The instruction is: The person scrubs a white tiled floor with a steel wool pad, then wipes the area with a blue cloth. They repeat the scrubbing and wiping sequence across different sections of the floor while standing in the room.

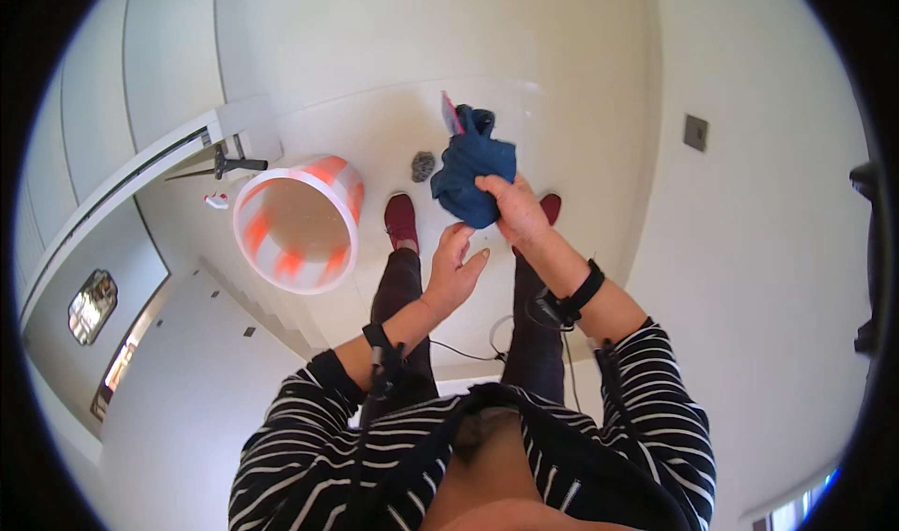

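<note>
My right hand grips a bunched dark blue cloth, its thumb on top. From the far end of the cloth sticks a flat piece with a pink edge; what it is I cannot tell. Just below the cloth's near edge is my left hand, fingers apart and holding nothing; a fingertip may touch the cloth. On the pale floor, left of the cloth, lies a grey scouring pad. An orange and white bucket with cloudy liquid stands farther left.
A dark-handled tool and a small red and white item are beside the bucket, near a white rail. A wall with a square switch plate rises on the right. Cables run near my legs.
</note>
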`<state>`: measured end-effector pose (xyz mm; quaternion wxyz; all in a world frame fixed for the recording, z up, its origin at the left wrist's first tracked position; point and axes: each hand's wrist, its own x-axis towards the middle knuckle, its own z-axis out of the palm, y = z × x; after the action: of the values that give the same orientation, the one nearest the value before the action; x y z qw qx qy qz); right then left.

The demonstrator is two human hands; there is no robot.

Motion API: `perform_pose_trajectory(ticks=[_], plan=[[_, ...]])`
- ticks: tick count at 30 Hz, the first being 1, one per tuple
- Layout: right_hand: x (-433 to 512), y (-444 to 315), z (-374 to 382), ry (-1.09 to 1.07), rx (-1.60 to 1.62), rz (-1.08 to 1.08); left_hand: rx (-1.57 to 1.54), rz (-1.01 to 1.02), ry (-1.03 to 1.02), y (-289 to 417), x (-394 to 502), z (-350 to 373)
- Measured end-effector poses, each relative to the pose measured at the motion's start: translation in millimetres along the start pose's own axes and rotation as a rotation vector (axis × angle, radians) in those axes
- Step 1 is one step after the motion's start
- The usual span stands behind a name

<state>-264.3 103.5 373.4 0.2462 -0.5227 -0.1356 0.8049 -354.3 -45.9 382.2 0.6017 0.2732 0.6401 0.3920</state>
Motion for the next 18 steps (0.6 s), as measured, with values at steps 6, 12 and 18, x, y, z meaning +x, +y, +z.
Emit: perform_pose_trajectory(ticks=[6,12,18], plan=[[102.4,-8.1,35.3,-0.089,-0.555,-0.321,-0.262,-0.417,0.149,-56.2,-8.8,-1.0],[210.8,43.5,78.2,-0.372,-1.78,-0.327,-0.283,-0.484,0.009,-80.8,-25.8,11.6],[335.9,109.6,93.3,-0.256,-1.94,-0.765,-0.282,-0.447,0.022,-102.1,-20.9,-13.0]])
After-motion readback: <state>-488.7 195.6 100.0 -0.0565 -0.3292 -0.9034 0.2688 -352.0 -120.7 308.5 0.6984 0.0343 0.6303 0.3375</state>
